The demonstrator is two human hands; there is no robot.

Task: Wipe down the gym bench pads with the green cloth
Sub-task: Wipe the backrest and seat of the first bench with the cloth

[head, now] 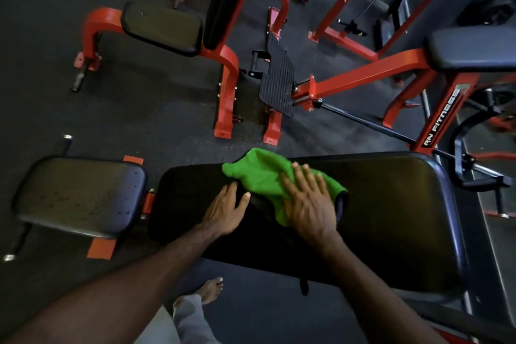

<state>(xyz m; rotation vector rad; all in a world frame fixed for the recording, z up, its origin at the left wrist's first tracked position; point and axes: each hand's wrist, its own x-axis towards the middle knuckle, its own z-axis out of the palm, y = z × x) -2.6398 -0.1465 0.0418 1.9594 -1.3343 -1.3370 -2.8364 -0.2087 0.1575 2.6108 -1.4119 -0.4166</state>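
My right hand [308, 201] lies flat with fingers straight, pressing the green cloth [268, 179] onto the long black bench pad [391, 204]; the cloth bunches out past my fingertips toward the pad's far edge. My left hand [226, 209] rests open on the pad just beside the cloth's left side. Bare pad stretches to the right; a separate seat pad [81, 195] sits left across a gap.

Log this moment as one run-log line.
right hand flat on cloth | left hand flat on pad | wiping in progress
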